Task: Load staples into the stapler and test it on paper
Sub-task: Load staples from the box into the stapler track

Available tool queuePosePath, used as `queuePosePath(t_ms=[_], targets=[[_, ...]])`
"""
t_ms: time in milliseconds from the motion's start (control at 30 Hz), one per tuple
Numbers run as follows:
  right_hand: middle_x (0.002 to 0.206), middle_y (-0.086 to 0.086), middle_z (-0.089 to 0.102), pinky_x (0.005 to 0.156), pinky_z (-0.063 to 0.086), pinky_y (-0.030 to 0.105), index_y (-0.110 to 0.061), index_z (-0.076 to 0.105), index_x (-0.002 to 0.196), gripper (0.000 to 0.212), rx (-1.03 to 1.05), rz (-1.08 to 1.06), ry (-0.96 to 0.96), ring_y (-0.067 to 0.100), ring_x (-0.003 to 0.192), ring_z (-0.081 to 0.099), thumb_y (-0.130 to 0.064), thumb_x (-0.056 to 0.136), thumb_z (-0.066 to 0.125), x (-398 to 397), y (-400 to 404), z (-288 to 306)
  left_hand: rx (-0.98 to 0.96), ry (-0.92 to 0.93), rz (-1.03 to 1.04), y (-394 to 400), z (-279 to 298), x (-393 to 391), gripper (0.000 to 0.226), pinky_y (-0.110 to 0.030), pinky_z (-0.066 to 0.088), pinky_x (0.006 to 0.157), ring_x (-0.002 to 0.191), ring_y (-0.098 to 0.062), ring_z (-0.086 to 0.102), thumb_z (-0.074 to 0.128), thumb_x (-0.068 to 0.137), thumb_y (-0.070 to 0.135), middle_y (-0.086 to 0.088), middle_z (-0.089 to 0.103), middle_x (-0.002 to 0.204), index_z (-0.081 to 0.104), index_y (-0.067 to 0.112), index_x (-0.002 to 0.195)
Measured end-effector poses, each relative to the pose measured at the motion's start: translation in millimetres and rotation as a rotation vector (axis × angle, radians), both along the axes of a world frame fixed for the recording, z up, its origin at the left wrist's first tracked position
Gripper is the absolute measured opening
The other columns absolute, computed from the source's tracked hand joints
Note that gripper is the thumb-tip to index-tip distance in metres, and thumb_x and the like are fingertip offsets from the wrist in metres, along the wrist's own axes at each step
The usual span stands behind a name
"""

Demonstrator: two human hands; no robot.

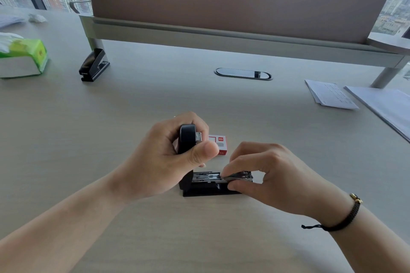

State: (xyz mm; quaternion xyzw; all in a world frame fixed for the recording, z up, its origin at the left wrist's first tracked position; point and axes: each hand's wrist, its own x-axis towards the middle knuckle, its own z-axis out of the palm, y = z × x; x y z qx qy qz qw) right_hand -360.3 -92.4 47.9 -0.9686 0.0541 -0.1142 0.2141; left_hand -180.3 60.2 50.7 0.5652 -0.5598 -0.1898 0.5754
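A black stapler sits on the desk near me with its top arm swung up. My left hand grips that raised top arm. The metal staple channel lies exposed. My right hand pinches a strip of staples at the channel's front end, thumb below and fingers above. A small red and white staple box rests just behind the stapler, partly hidden by my left thumb. Sheets of paper lie at the far right.
A second black stapler stands at the back left beside a green tissue pack. An oval cable port sits mid-desk under a raised shelf with a divider panel. A larger paper stack reaches the right edge.
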Motion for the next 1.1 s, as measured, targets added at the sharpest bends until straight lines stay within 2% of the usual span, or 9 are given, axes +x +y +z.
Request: queuePosePath(t_ms=[133,267,367,533,633,700,800,900,1100], targets=[[0.095,-0.022,0.062,0.067,0.051,0.028,-0.041,0.073,0.099,0.016,-0.010,0.017,0.020,0.002,0.076,0.059,-0.037,0.084,0.071,1,-1,-1,0.006,-0.014,-0.002,0,1,-1,0.053,-0.060,0.053,0.058,0.070,-0.047,0.054,0.062,0.081,0.066,-0.024,0.053,0.075,0.056,0.013,0.075],[0.095,-0.022,0.062,0.066,0.052,0.032,-0.039,0.073,0.099,0.014,-0.041,0.030,0.021,0.001,0.074,0.058,-0.037,0.085,0.069,1,0,1,0.027,-0.037,-0.015,1,2,1,0.055,-0.058,0.052,0.057,0.068,-0.048,0.051,0.062,0.080,0.067,-0.028,0.051,0.075,0.056,0.012,0.076],[0.095,-0.020,0.064,0.065,0.052,0.031,-0.039,0.073,0.099,0.014,-0.056,0.030,0.016,0.003,0.074,0.059,-0.037,0.086,0.067,-1,-1,0,0.060,-0.087,-0.038,3,5,2,0.059,-0.057,0.050,0.058,0.067,-0.045,0.049,0.060,0.080,0.070,-0.029,0.050,0.075,0.055,0.011,0.079],[0.091,-0.018,0.067,0.057,0.043,0.017,-0.035,0.074,0.094,0.009,-0.066,0.010,0.013,0.005,0.072,0.061,-0.034,0.087,0.069,-11,-7,1,0.096,-0.289,-0.010,6,9,3,0.066,-0.047,0.043,0.061,0.069,-0.035,0.052,0.042,0.083,0.077,-0.014,0.057,0.076,0.053,0.012,0.089],[0.091,-0.016,0.068,0.057,0.046,0.021,-0.034,0.074,0.091,0.006,-0.045,-0.024,0.002,0.010,0.071,0.062,-0.034,0.087,0.070,-18,-13,1,0.120,-0.336,-0.014,5,8,2,0.061,-0.048,0.045,0.064,0.072,-0.036,0.054,0.039,0.087,0.074,-0.016,0.057,0.079,0.049,0.014,0.095],[0.090,-0.016,0.069,0.056,0.043,0.016,-0.033,0.075,0.089,0.005,-0.024,-0.036,-0.013,0.008,0.071,0.062,-0.033,0.086,0.071,-21,-15,0,0.124,-0.324,-0.028,2,5,-4,0.055,-0.047,0.046,0.064,0.071,-0.036,0.052,0.039,0.090,0.070,-0.016,0.056,0.079,0.045,0.016,0.096],[0.089,-0.014,0.071,0.058,0.034,0.005,-0.031,0.076,0.087,0.003,0.012,-0.041,-0.033,0.001,0.071,0.061,-0.029,0.085,0.073,-22,-15,-3,0.113,-0.324,-0.043,-4,-1,-17,0.039,-0.029,0.047,0.066,0.068,-0.018,0.051,0.039,0.095,0.060,0.003,0.056,0.081,0.043,0.022,0.097],[0.087,-0.012,0.072,0.059,0.034,0.003,-0.029,0.076,0.085,0.002,0.034,-0.050,-0.051,0.001,0.072,0.061,-0.029,0.084,0.075,-23,-15,-4,0.119,-0.339,-0.009,-10,-6,-25,0.026,-0.013,0.038,0.064,0.067,-0.008,0.046,0.044,0.096,0.049,0.011,0.052,0.078,0.044,0.023,0.099],[0.083,-0.011,0.070,0.059,0.051,0.024,-0.027,0.075,0.083,0.003,0.060,-0.046,-0.084,0.001,0.076,0.064,-0.024,0.082,0.076,-22,-14,-8,0.132,-0.283,0.013,-17,-12,-34,0.023,-0.009,0.034,0.061,0.062,-0.001,0.044,0.048,0.093,0.047,0.021,0.050,0.072,0.050,0.026,0.099]])
